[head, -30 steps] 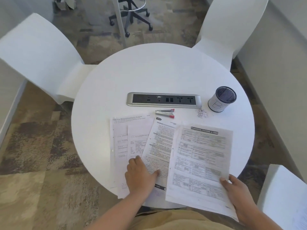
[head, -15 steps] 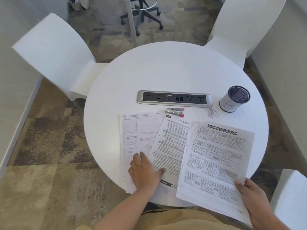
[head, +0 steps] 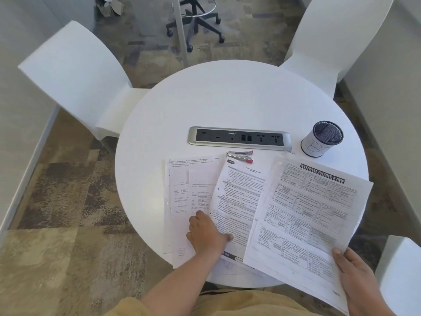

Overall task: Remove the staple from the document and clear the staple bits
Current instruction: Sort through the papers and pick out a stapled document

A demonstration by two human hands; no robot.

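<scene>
A round white table (head: 227,99) is seen from above, and most of the view is filled by it. Two white moulded plastic chairs are drawn up to its far side, one at the left (head: 75,71) and one at the right (head: 337,42).

On the near right of the table a printed white paper document (head: 307,213), headed "NATIONAL INCOME & GDP" and set out in ruled boxes, is held tilted, with its near corner past the table edge. Its staple cannot be made out at this size. Overlapping white printed sheets (head: 239,197) are spread flat to its left, and their right edge is covered by the document.

Beyond the papers, a long silver power strip with a dark socket panel (head: 239,138) is set into the middle of the tabletop.

The left hand (head: 207,236) is laid on the spread sheets with its fingers fairly straight and its thumb out to the side; nothing is grasped by it. The near right corner of the document is gripped by the right hand (head: 355,277), with the thumb on top (the fingers beneath are hidden).

A white cylindrical pot with a dark mesh inside (head: 321,140) is stood upright just right of the strip. A small silver metal stapling tool with red ends (head: 241,156) is lain between the strip and the sheets.
</scene>
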